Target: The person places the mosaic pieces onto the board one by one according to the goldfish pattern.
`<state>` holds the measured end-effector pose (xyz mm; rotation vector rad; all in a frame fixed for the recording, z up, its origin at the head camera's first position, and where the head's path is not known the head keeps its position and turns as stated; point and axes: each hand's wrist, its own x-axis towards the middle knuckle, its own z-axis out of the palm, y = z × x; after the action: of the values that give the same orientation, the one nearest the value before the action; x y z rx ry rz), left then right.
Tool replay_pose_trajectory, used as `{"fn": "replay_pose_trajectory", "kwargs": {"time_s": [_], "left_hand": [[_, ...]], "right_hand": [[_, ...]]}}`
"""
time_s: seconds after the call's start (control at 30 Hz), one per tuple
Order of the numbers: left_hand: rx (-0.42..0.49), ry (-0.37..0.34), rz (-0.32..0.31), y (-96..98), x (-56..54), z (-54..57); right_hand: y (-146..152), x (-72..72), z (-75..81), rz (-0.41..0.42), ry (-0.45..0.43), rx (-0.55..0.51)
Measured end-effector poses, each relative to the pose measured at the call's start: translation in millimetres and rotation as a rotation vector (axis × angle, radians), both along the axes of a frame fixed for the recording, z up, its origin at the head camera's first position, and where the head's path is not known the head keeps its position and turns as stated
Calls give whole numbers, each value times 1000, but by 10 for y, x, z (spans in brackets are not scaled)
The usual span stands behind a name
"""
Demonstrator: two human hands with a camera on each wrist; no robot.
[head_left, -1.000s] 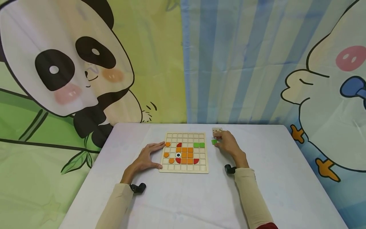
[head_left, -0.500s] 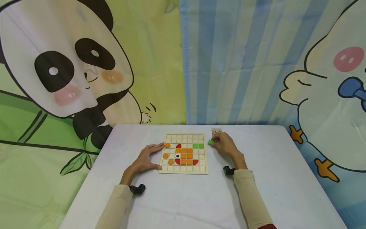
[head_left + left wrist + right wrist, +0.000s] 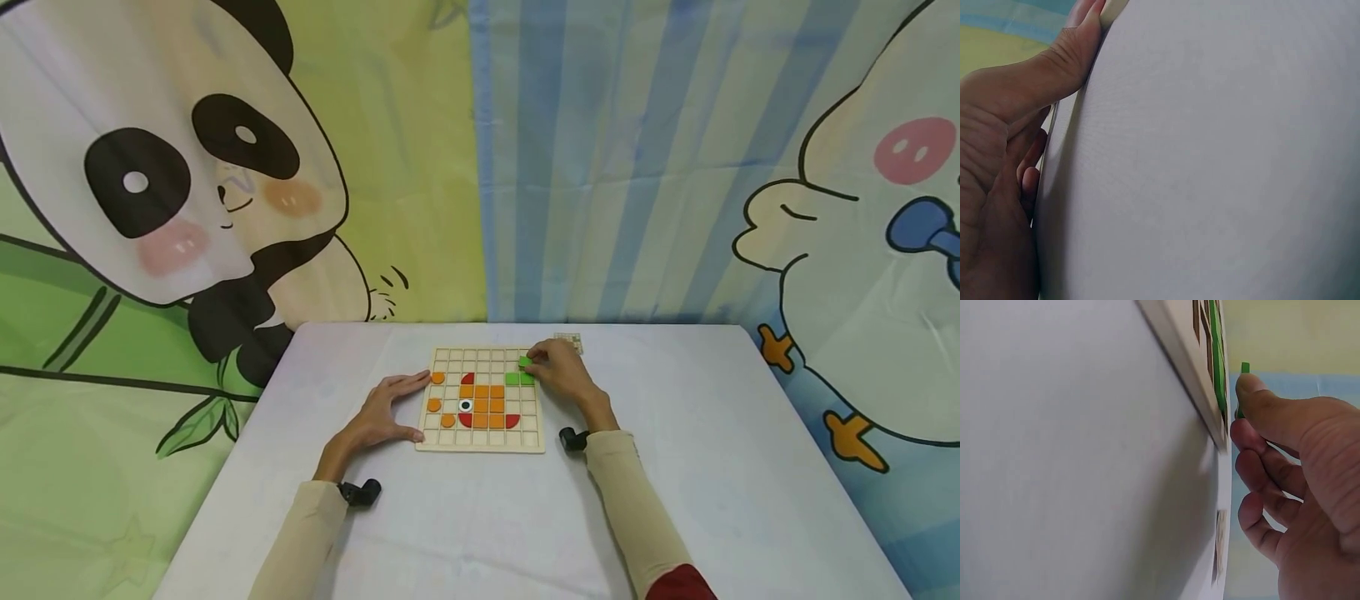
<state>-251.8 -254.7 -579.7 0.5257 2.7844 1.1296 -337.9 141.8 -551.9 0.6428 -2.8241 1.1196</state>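
Note:
A square wooden grid board (image 3: 487, 439) lies on the table. My left hand (image 3: 377, 414) touches its left edge, with thumb and fingers spread apart. My right hand (image 3: 564, 372) is over the board's upper right corner. Between its thumb and fingertips it pinches a green square tile (image 3: 523, 362), which also shows as a thin green edge (image 3: 1245, 367) in the right wrist view. Just below the held piece, two green tiles (image 3: 512, 379) sit side by side in the grid. Orange squares (image 3: 490, 406), red rounded pieces (image 3: 512, 421), an eye piece (image 3: 466, 406) and orange discs (image 3: 434, 405) also lie on the board.
A small patterned card (image 3: 573, 340) lies behind the right hand, partly covered by it. The white table (image 3: 465, 517) extends around the board, and a printed cloth backdrop (image 3: 420, 167) stands at its far edge. A small black camera sits on each wrist.
My right hand has picked up the green tile from beside the card and carried it left, over the board's upper right corner. The left hand stays at the board's edge.

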Motion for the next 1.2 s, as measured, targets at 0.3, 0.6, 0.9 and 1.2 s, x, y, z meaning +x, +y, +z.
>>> {"fn": "replay_pose_trajectory", "kwargs": {"time_s": [0.3, 0.6, 0.9, 1.2], "left_hand": [[-6, 8, -21, 42, -44, 27], [7, -11, -14, 45, -44, 51], [9, -12, -15, 31, -35, 41], [18, -7, -9, -3, -7, 28]], "right_hand": [[-152, -30, 1, 14, -54, -2], [-147, -15, 19, 31, -46, -54], [-193, -29, -3, 27, -16, -38], [-276, -3, 31, -9, -27, -6]]}}
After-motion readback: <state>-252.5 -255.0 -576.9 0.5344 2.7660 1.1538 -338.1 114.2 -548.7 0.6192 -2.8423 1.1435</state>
